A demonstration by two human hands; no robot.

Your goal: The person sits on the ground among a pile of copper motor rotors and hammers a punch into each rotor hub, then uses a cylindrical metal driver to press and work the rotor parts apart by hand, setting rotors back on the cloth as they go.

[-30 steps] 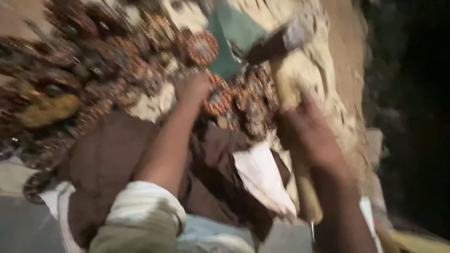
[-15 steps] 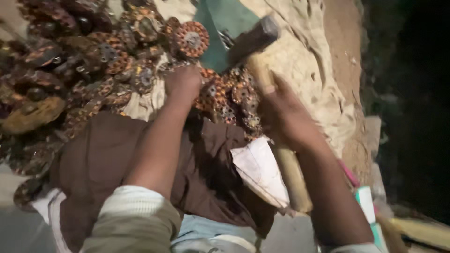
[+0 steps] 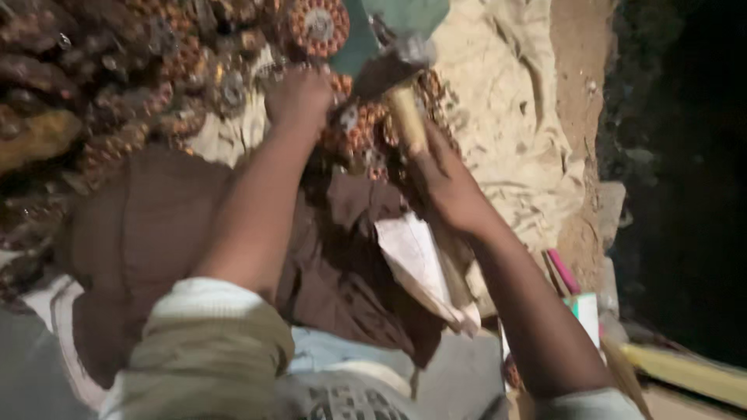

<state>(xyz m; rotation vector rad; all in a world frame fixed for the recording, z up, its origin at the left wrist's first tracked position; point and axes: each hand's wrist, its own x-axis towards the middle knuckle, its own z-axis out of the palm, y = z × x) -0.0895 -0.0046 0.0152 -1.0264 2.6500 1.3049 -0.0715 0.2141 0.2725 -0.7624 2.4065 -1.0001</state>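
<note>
The hammer (image 3: 393,85) hangs head-down over a copper-wound coil (image 3: 359,128), its wooden handle clasped tight in the right hand (image 3: 445,183). The left hand (image 3: 299,99) presses down just beside that coil; whether its fingers are closed I cannot tell. Dark brown cloth (image 3: 156,233) lies under both forearms. More coils (image 3: 109,93) are heaped to the left, on pale sacking (image 3: 498,117).
</note>
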